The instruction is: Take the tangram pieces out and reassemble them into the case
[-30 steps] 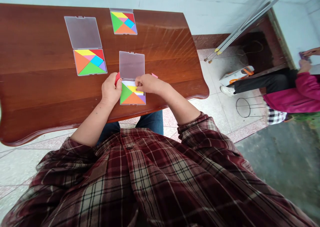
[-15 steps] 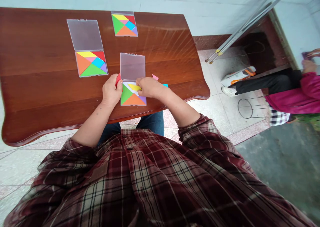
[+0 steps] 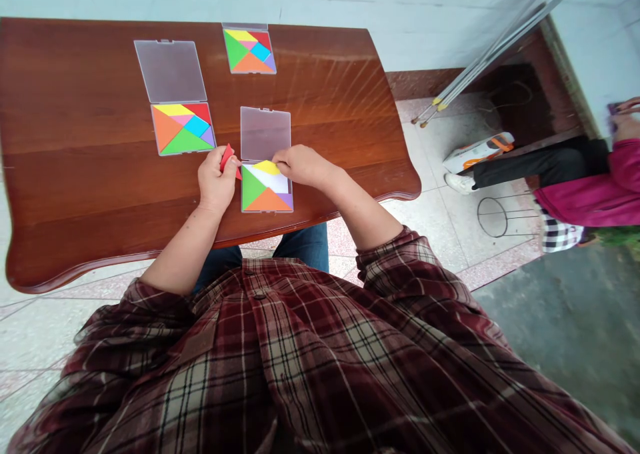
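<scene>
My left hand [image 3: 216, 181] pinches a red tangram triangle [image 3: 228, 157] just left of the open plastic tangram case [image 3: 267, 197] in front of me. My right hand [image 3: 303, 166] has its fingertips on a yellow triangle [image 3: 267, 168] at the top of that case. Green, orange and purple pieces fill the case's lower part, and a white patch of its base [image 3: 270, 179] shows. Its clear lid [image 3: 265, 134] lies open beyond it. Two more filled tangram cases [image 3: 183, 129] [image 3: 249, 51] lie farther off. My right forearm may hide other loose pieces.
All this lies on a polished reddish-brown wooden table [image 3: 75, 121] with a curved edge. A clear lid [image 3: 170, 71] joins the left case. To the right, a seated person in a magenta sleeve [image 3: 585, 197], metal poles [image 3: 493, 47] and a wire ring stand [image 3: 493, 217] are on the floor area.
My left hand has shifted left with the red triangle, away from the case. The yellow triangle now sits slightly higher in the case, and the loose pink and blue pieces no longer show.
</scene>
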{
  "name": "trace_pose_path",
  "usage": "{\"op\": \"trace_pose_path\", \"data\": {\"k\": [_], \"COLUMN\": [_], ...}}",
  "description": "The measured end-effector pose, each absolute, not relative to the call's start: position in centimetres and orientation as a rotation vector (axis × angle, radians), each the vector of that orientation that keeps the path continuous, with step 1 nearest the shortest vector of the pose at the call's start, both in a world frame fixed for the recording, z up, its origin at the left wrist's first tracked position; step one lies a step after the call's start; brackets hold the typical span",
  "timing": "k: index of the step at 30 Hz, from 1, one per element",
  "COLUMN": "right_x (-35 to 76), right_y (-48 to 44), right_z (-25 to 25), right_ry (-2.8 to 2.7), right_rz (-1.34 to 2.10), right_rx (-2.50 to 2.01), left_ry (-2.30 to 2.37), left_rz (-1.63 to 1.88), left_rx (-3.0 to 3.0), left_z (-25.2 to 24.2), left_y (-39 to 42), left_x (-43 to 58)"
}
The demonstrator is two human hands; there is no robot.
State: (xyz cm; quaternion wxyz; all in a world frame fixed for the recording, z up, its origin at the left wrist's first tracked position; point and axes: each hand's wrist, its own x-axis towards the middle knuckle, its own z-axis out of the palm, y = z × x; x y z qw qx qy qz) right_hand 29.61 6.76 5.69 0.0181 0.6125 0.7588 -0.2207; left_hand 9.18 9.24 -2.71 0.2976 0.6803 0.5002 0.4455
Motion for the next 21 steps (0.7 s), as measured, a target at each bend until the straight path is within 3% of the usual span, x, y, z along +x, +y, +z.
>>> {"op": "trace_pose_path", "data": {"k": [15, 21], "right_x": [28.6, 29.2], "right_y": [7.2, 6.6], "right_z": [4.4, 4.9], "right_ry": [2.394, 2.456], "right_rz": [-0.786, -0.642], "right_rx": [2.0, 1.985], "left_ry": [1.337, 1.339], "left_rz": [1.197, 1.214], "left_rx": [1.771, 1.756], "left_z": [-2.2, -2.3], "left_y": [9.0, 9.0], "left_x": [9.4, 9.4]}}
